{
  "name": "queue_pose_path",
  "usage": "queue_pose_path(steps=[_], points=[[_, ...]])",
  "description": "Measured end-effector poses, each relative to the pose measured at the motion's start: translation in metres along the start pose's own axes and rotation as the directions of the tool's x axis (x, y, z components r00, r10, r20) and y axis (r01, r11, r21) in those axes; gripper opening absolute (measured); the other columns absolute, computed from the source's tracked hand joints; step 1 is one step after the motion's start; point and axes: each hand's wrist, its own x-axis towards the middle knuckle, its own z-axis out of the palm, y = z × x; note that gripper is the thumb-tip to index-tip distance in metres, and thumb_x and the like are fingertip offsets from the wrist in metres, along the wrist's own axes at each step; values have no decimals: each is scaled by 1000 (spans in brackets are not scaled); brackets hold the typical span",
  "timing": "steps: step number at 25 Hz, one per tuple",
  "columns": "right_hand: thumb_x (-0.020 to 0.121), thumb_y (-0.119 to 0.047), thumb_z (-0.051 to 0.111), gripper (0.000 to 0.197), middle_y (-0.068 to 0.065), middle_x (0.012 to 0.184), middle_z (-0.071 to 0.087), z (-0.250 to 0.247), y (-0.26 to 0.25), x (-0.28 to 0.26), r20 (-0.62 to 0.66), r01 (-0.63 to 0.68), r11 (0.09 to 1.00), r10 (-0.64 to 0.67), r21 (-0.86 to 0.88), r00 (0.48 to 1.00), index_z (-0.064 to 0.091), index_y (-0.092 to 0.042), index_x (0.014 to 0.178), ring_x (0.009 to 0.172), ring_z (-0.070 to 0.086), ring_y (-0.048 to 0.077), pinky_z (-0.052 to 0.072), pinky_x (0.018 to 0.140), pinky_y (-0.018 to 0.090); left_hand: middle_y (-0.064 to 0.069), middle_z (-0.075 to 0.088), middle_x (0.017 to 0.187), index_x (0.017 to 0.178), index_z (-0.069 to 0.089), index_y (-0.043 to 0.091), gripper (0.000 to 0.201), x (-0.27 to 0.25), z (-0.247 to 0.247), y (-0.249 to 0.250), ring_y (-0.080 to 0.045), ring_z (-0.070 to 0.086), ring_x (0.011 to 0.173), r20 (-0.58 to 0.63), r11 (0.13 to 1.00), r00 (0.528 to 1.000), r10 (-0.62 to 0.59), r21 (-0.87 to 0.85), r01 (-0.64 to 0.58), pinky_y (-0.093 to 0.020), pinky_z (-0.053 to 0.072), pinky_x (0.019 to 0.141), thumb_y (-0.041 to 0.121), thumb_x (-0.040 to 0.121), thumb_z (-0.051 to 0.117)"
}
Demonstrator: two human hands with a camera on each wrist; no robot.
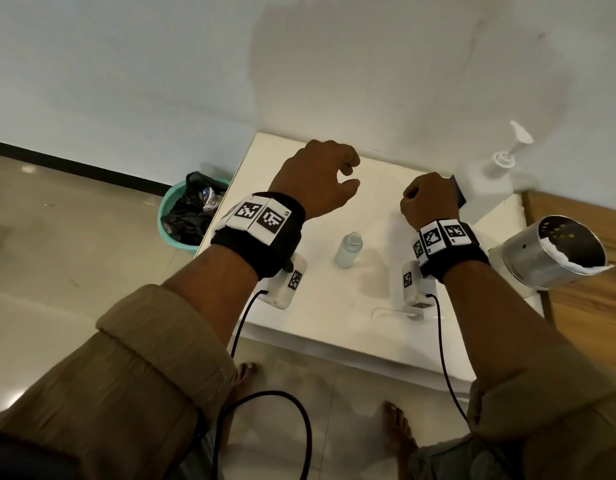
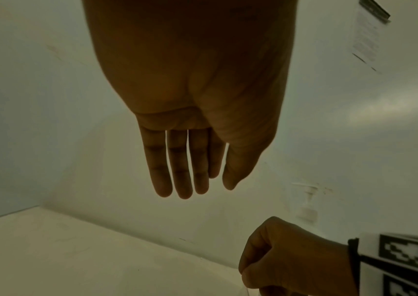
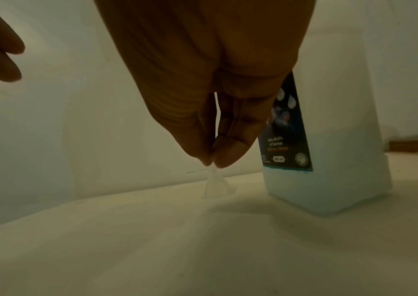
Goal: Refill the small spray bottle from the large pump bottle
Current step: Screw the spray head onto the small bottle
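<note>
- We see the right hand (image 3: 202, 84) lowered over the white tabletop (image 1: 334, 323), its thumb and fingertips (image 3: 225, 158) pinching the narrow stem of a small clear plastic funnel (image 3: 216, 186); the funnel's wide mouth faces down on the table surface.
- We see the left hand (image 2: 195, 100) held above the table with nothing in it; in the left wrist view the fingers (image 2: 180, 170) hang straight and slightly apart, a relaxed, wide grip.
- The small clear spray bottle (image 1: 348, 251), uncapped and upright, stands on the table between the two wrists, apart from both hands.
- The large translucent white pump bottle (image 1: 486, 188), with a dark printed label (image 3: 286, 136) and a white pump head (image 1: 518, 140), stands upright at the far right corner of the table, just beside the right hand.
- A shiny metal cylindrical can (image 1: 552, 254) lies on its side at the table's right edge.
- A teal plastic bin (image 1: 182, 223) lined with a black bag stands on the floor to the left of the table.
- Both wrists carry black bands (image 1: 265, 244) with square printed markers.
</note>
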Motion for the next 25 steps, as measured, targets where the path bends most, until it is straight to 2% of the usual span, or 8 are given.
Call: queue_pose_path(steps=[7, 10, 12, 15, 17, 19, 21, 25], points=[[78, -3, 65, 12, 14, 89, 74, 13, 4, 5, 1, -25, 999, 25, -39, 1000, 75, -5, 85, 88, 68, 34, 57, 75, 35, 15, 67, 107, 115, 64, 27, 30, 0, -6, -6, -12, 61, 99, 10, 1000, 1000, -21, 4, 21, -36, 50, 90, 35, 86, 64], [81, -10, 67, 12, 14, 91, 73, 9, 7, 5, 37, -48, 998, 46, 48, 998, 73, -6, 90, 91, 68, 34, 57, 81, 37, 15, 68, 108, 115, 64, 28, 31, 0, -7, -6, -11, 60, 100, 29, 999, 999, -34, 7, 33, -36, 49, 91, 35, 85, 65], [80, -16, 67, 7, 14, 84, 72, 1, 7, 5, 39, -78, 990, 74, 119, 997, 70, -12, 84, 86, 69, 35, 58, 82, 39, 15, 68, 109, 115, 64, 28, 31, -1, -8, -7, -11, 60, 100, 45, 999, 998, -40, 11, 39, -36, 48, 92, 34, 85, 65], [80, -16, 60, 14, 12, 68, 70, -26, 3, -3, -10, -72, 975, 76, 209, 997, 67, -12, 69, 64, 70, 32, 61, 66, 38, 14, 68, 109, 115, 64, 27, 30, -1, -9, -7, -9, 59, 97, 58, 999, 998, -33, 12, 33, -35, 48, 92, 34, 85, 66], [82, -13, 57, 17, 12, 64, 69, -50, -3, -17, 4, -59, 954, 61, 293, 998, 67, -7, 70, 51, 69, 27, 60, 53, 33, 14, 67, 108, 113, 65, 27, 29, -2, -8, -5, -7, 55, 91, 70, 999, 997, -26, 29, 24, -32, 47, 90, 33, 85, 66], [83, -11, 57, 17, 13, 64, 70, -67, -8, -37, 54, -35, 944, 18, 327, 998, 69, -6, 73, 49, 69, 24, 60, 53, 34, 14, 67, 106, 112, 65, 27, 28, -3, -8, -3, -6, 52, 89, 100, 998, 995, -18, 59, 13, -32, 47, 89, 33, 86, 66], [85, -9, 58, 15, 11, 64, 70, -72, -7, -57, 167, -18, 950, -36, 311, 985, 71, -3, 78, 53, 70, 24, 62, 59, 35, 13, 67, 106, 112, 65, 27, 28, -5, -7, -4, -8, 52, 89, 156, 996, 987, -28, 86, 15, -31, 47, 87, 34, 85, 66], [86, -13, 66, 11, 1, 73, 68, -55, 4, -86, 417, 127, 984, -168, 126, 893, 73, -5, 92, 62, 65, 15, 55, 67, 27, 14, 67, 106, 112, 64, 28, 30, -10, -3, -2, -9, 56, 87, 257, 991, 966, -34, 131, 0, -27, 42, 78, 33, 83, 69]])
